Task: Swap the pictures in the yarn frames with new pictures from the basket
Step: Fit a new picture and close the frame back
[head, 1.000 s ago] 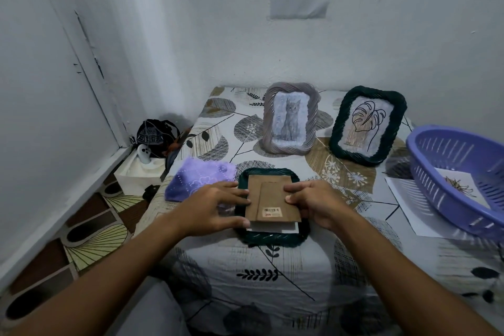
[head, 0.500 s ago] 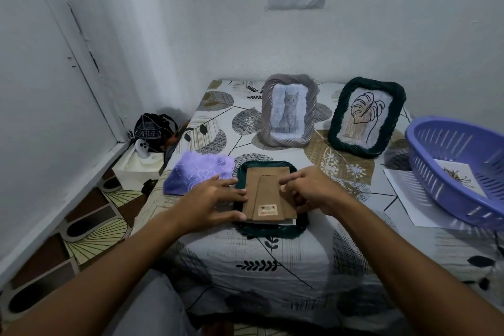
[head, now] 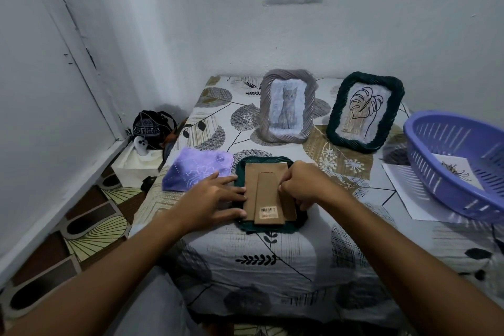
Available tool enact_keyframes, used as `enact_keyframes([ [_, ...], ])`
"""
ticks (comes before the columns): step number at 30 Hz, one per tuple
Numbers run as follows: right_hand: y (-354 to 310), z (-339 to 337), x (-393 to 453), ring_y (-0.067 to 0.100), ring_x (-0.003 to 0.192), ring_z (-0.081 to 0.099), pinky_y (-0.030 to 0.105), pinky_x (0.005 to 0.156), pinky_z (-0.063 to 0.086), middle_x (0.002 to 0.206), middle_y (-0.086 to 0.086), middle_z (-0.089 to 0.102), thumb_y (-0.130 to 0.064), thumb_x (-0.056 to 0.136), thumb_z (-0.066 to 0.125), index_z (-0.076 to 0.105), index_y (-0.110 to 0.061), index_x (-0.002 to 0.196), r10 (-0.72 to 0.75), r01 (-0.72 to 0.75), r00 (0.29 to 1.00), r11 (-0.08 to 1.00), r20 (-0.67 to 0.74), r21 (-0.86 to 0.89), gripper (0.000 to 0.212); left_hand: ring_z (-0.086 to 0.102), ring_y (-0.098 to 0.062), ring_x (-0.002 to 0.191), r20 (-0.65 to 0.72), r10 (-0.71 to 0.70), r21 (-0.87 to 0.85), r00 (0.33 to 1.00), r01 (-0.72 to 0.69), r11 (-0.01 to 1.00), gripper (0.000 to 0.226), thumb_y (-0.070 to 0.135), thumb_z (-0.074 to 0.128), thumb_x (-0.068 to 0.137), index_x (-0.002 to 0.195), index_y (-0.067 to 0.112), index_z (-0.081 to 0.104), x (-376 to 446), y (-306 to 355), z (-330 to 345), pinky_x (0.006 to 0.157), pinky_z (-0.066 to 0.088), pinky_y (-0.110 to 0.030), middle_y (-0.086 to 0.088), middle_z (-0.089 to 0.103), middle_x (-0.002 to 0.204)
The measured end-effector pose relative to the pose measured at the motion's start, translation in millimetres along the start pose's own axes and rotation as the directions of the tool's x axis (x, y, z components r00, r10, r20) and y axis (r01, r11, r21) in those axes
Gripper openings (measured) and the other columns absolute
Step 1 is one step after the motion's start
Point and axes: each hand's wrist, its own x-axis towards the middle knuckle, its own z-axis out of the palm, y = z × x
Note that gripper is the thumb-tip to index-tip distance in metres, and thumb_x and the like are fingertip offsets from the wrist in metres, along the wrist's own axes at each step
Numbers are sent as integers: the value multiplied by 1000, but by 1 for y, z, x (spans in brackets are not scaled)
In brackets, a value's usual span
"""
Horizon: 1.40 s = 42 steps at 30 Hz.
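Observation:
A dark green yarn frame lies face down near the table's front edge, its brown cardboard backing with a barcode sticker facing up. My left hand rests flat on the frame's left side, fingers straight against the backing's edge. My right hand has curled fingers that grip the backing's right edge. Behind stand a grey yarn frame with a cat picture and another dark green yarn frame with a leaf drawing. A purple basket at the right holds a picture.
A purple cloth lies left of the face-down frame. A white sheet lies under the basket. Off the table's left side stand a white box and a dark bag. A wall runs behind the table.
The backing has slid further into the face-down frame; the white picture edge below it is no longer seen. My right hand's fingers have curled over the backing's right edge.

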Motion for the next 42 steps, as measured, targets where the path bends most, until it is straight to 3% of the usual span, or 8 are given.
enact_keyframes([
  [5,6,-1,2,30,69,69,35,54,59,84,7,66,-5,87,51,74,-13,103,-33,33,999,999,-7,-22,29,40,-12,133,5,11,2,1000,-11,1000,76,79,35,80,114,22,70,1,-1,0,114,19,-42,4,63,127],
  [10,23,-1,9,17,100,62,35,90,52,109,1,70,-4,84,59,74,-16,104,-95,97,993,995,-74,27,28,38,-7,132,13,-52,-47,999,52,998,78,83,36,75,115,25,70,3,0,-1,111,31,-38,8,62,127],
  [13,33,0,9,18,102,60,35,90,51,111,5,67,-4,84,65,70,-12,111,-112,131,977,986,-180,100,29,43,-14,132,-3,-74,-48,997,74,996,82,85,37,73,120,24,67,5,2,-2,106,40,-38,7,61,129],
  [23,49,-5,11,21,141,26,36,110,24,157,-4,24,-32,84,70,44,-18,142,-304,307,952,943,47,-128,65,4,-13,147,270,-175,60,947,165,985,124,98,35,46,145,23,39,30,-4,-16,118,-4,-46,8,28,155],
  [27,49,-4,11,19,139,31,34,108,27,157,-2,25,-32,85,69,44,-18,142,-301,304,953,944,45,-129,64,9,-15,147,309,-193,84,931,176,981,120,94,40,48,145,23,39,32,-1,-18,117,0,-43,7,28,155],
  [33,45,0,5,11,91,55,25,83,43,113,8,64,-8,87,65,61,-5,125,-189,268,925,939,-329,215,38,65,-10,89,-177,-342,-268,923,289,919,89,80,56,64,127,17,61,30,11,-17,78,56,-31,-2,69,111],
  [37,43,4,4,12,79,59,38,80,52,89,-1,66,-3,85,65,67,-1,112,-77,212,943,890,-325,403,27,68,-13,85,-156,-468,-410,870,374,832,75,58,71,67,129,18,59,31,16,-12,81,57,-32,-6,71,106],
  [42,45,3,3,11,68,58,43,79,53,76,-9,63,-1,85,65,68,-3,99,-19,178,955,836,-296,519,14,63,4,81,-228,-504,-444,833,372,815,59,39,76,77,128,15,60,33,26,-5,69,48,-6,1,67,113],
])
